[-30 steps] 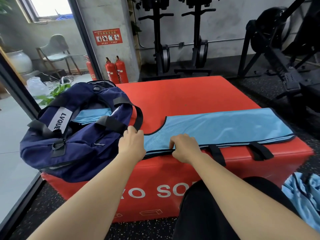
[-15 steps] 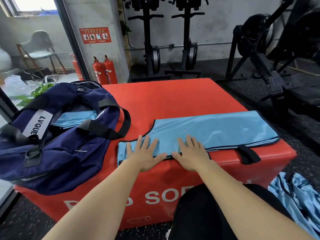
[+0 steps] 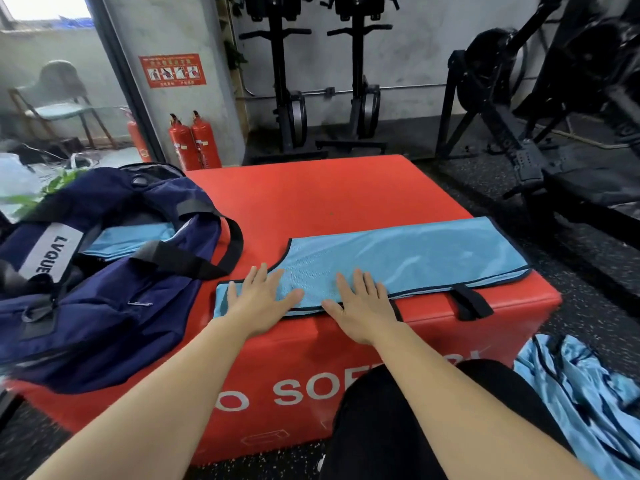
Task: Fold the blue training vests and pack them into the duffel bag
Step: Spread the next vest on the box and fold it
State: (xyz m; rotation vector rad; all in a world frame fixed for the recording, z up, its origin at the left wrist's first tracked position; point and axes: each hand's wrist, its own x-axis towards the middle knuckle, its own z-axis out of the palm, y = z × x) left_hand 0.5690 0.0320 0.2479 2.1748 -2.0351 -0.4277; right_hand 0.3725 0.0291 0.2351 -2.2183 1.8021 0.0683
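On the surface (image 3: 311,202), left grip (image 3: 263,299) and right grip (image 3: 363,303) press the vest (image 3: 415,258), released flat. Uneven pressure may skew the fold.

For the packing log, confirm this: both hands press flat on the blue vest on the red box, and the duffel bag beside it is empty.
One error. The head view shows light blue fabric inside the open duffel bag, so it is not empty. The left hand and right hand do lie flat on the blue vest on the red box.
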